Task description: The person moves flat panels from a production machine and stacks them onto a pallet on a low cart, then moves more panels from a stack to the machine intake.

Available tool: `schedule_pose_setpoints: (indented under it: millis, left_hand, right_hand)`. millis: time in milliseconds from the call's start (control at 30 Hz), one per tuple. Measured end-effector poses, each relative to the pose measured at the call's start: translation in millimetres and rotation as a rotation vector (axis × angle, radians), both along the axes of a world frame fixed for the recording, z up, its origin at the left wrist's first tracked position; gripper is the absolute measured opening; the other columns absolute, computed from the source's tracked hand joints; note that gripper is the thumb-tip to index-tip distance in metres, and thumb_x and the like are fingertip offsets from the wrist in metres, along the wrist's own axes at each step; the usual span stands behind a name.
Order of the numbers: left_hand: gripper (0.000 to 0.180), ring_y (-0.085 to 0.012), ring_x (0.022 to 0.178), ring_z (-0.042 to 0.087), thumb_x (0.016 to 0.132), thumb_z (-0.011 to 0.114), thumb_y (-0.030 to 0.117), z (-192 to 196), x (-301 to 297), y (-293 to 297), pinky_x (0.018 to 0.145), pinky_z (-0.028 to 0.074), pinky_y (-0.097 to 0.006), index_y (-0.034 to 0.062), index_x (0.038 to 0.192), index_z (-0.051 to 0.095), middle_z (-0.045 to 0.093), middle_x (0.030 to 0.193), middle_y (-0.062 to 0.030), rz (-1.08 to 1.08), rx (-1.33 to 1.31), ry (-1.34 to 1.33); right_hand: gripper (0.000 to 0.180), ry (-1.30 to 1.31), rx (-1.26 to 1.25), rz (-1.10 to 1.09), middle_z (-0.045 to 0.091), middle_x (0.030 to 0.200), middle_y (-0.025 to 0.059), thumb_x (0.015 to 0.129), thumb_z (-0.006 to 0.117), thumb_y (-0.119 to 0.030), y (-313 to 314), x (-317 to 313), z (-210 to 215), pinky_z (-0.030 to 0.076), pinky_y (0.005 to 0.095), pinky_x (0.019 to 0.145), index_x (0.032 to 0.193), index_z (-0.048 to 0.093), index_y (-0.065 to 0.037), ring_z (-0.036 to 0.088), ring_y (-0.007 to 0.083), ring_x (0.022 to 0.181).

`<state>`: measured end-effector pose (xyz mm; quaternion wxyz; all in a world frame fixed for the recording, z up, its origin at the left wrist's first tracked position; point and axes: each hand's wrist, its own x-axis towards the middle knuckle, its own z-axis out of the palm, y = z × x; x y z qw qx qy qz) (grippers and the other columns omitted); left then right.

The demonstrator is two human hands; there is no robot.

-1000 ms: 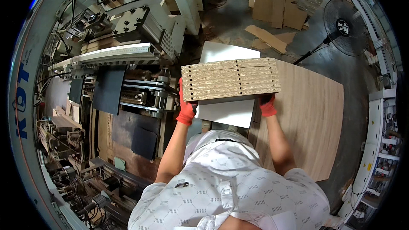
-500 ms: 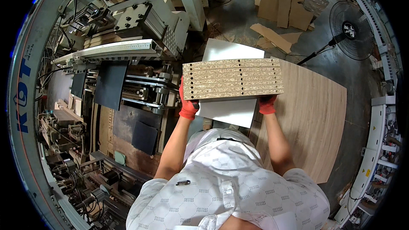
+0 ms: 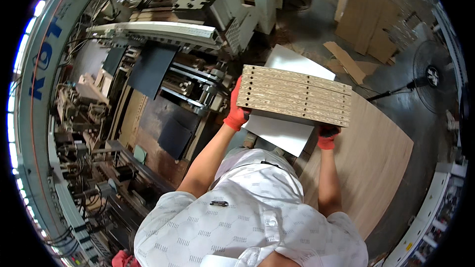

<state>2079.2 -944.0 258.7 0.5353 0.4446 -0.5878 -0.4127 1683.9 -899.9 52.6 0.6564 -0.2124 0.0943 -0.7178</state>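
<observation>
A stack of several particleboard panels (image 3: 292, 96) is held up in front of me, its drilled edges facing up toward the view. Rows of dark round holes run across the edges near both ends and past the middle. My left hand (image 3: 237, 111), in a red glove with dark patches, grips the stack's left end. At the lower right corner, my right hand (image 3: 327, 137), gloved alike, holds the stack from beneath; most of its fingers are hidden under the boards. A white board (image 3: 282, 136) lies below the stack, partly covered by it.
A wood-grain tabletop (image 3: 376, 158) spreads to the right. On the left stands a machine with rails (image 3: 190, 91) and dark panels (image 3: 153, 69). A black fan (image 3: 431, 76) and cardboard sheets (image 3: 368, 17) are at the far right. Something red (image 3: 124, 259) shows at the lower left edge.
The view has turned, so the surroundings sit further right and tilted. The stack, still in both hands, now slants down to the right in the picture. A red thing has appeared at lower left.
</observation>
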Motion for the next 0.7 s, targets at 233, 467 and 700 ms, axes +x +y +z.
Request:
schedule_pose_setpoints:
  millis: [233, 467, 700]
  left_hand:
    - [0.109, -0.026, 0.128, 0.041, 0.075, 0.057, 0.071, -29.2, 17.9, 3.0, 0.105, 0.033, -0.038, -0.004, 0.144, 0.021, 0.04, 0.14, -0.0168, 0.01, -0.064, -0.099]
    - [0.093, -0.0261, 0.125, 0.043, 0.082, 0.058, 0.061, -69.7, 15.3, -1.1, 0.103, 0.036, -0.038, -0.0023, 0.142, 0.024, 0.041, 0.137, -0.0157, 0.022, -0.125, -0.001]
    - [0.043, -0.0393, 0.119, 0.046, 0.08, 0.052, 0.003, -145.0, 68.9, 0.1, 0.101, 0.036, -0.045, 0.0041, 0.123, 0.055, 0.053, 0.126, -0.0186, 0.106, -0.425, -0.75]
  right_hand:
    - [0.046, -0.027, 0.083, 0.053, 0.057, 0.125, 0.0069, 0.087, 0.047, -0.039, -1.4, 2.1, -13.1, 0.036, 0.0465, 0.1, 0.125, 0.053, -0.013, 0.05, 0.0275, 0.117]
    - [0.042, 0.039, 0.152, 0.007, 0.054, 0.127, 0.0111, 0.088, 0.046, -0.03, 4.9, -3.6, -17.8, 0.036, 0.0462, 0.101, 0.124, 0.052, -0.01, 0.049, 0.0306, 0.118]
    - [0.038, 0.163, 0.168, -0.077, 0.052, 0.128, 0.0153, 0.088, 0.046, -0.021, -2.3, 6.5, -5.9, 0.036, 0.0459, 0.101, 0.123, 0.05, -0.007, 0.048, 0.0337, 0.118]
